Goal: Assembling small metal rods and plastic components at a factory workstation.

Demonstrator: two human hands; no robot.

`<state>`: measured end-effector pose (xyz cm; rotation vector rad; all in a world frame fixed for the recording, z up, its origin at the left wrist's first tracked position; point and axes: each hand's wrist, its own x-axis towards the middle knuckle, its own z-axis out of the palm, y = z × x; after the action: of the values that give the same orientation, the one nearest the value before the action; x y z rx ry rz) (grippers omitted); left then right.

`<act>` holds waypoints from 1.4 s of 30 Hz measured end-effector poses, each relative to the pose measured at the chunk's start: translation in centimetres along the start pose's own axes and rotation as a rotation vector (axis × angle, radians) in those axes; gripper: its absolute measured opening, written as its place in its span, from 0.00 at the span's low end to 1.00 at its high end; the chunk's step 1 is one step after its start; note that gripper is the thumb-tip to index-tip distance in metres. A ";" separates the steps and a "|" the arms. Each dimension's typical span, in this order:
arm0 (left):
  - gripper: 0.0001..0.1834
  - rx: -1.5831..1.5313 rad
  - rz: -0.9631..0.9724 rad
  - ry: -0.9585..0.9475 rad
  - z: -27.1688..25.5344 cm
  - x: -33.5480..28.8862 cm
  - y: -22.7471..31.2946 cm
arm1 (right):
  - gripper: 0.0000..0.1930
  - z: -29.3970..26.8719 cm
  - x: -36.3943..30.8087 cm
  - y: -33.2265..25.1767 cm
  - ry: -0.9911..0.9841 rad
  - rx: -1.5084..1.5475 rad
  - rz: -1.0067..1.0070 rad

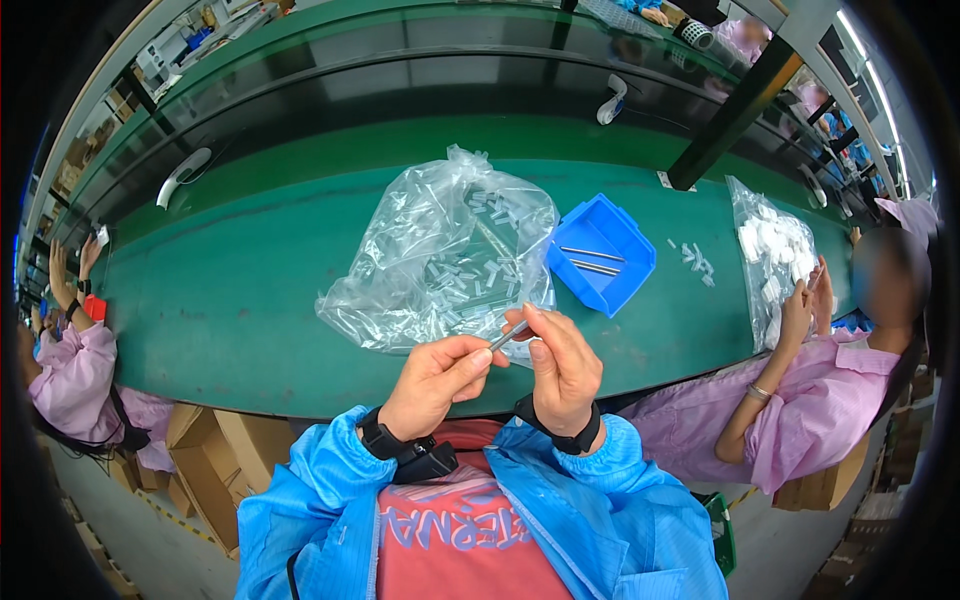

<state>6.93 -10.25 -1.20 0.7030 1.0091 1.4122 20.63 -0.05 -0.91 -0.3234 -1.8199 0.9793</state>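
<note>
A thin grey metal rod [508, 336] is held slantwise in front of my chest, above the near edge of the table. My left hand [437, 388] pinches its lower end between thumb and fingers. At the upper end, the fingertips of my right hand [563, 372] close on the rod; whether they also hold a small piece is hidden. Just beyond my hands lies a big clear plastic bag [390, 270], with several short clear tubes [490, 272] inside. Right of the bag, a blue bin [628, 272] holds several metal rods [595, 268].
More short clear tubes [698, 263] lie loose on the green table [230, 300]. A bag of white parts [775, 240] is before a person in pink [810, 400] at right. Another pink-sleeved person [80, 370] works at left. A dark post [735, 115] rises behind the bin.
</note>
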 end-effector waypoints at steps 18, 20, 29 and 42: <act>0.11 0.299 0.010 0.132 -0.3 -0.3 -0.1 | 0.12 -1.6 -0.7 1.3 -0.148 -0.240 -0.082; 0.11 0.191 -0.054 0.093 -0.4 -0.4 0.0 | 0.11 -1.6 -0.7 0.9 -0.114 -0.005 0.147; 0.12 -0.155 -0.096 -0.082 0.0 -0.1 -1.0 | 0.11 1.0 -1.7 1.0 -0.015 0.502 0.367; 0.14 -0.324 -0.162 -0.130 0.9 0.4 -2.2 | 0.14 0.6 -2.2 0.7 -0.100 0.404 0.454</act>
<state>8.69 -9.87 -2.84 0.4570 0.6980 1.3301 20.99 -1.18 -2.97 -0.4503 -1.6155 1.6735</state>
